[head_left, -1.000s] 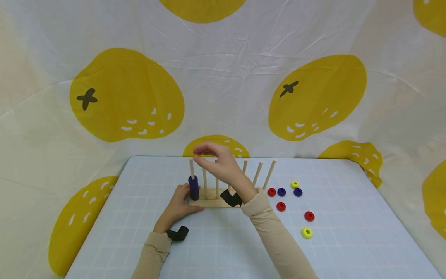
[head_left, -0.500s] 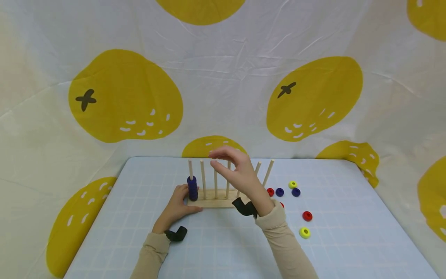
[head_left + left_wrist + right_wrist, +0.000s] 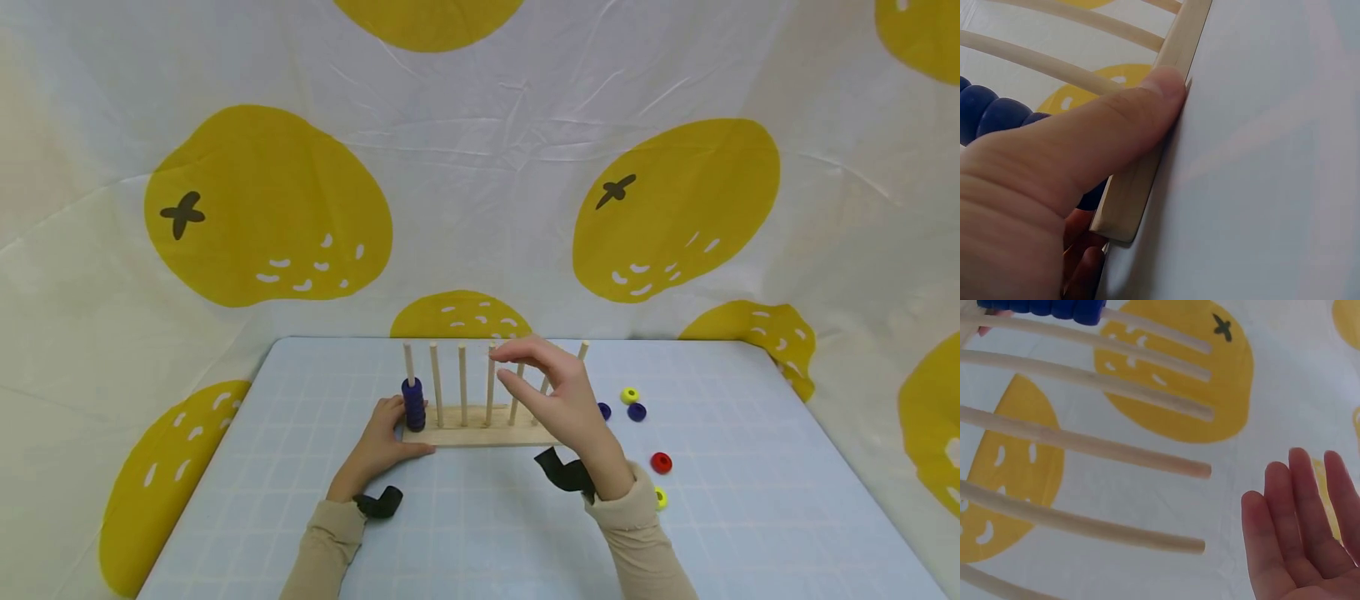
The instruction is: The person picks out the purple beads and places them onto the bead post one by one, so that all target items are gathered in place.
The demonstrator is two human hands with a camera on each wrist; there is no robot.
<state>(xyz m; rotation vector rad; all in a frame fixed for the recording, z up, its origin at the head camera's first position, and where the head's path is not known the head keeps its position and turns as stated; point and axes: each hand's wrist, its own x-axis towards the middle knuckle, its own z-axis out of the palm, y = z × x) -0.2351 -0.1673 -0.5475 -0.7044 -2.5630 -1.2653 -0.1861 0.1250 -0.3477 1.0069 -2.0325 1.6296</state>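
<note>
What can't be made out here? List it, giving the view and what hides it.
Head: the right end of the wooden rack, behind the right hand.
Head: part of a yellow ring, behind the right sleeve.
Left wrist: part of the blue stack, behind the left hand and cut off by the left edge.
Right wrist: the bottoms of the pegs, cut off by the left edge.

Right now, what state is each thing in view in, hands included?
Wooden stand: upright on the table
Left hand: gripping the stand's left end
Right hand: raised, holding nothing
Blue stack: threaded on the leftmost peg
Other pegs: bare where visible
Red ring: loose, flat
Yellow rings: loose, nearer one partly hidden
Loose blue rings: off the pegs, left one partly hidden
</note>
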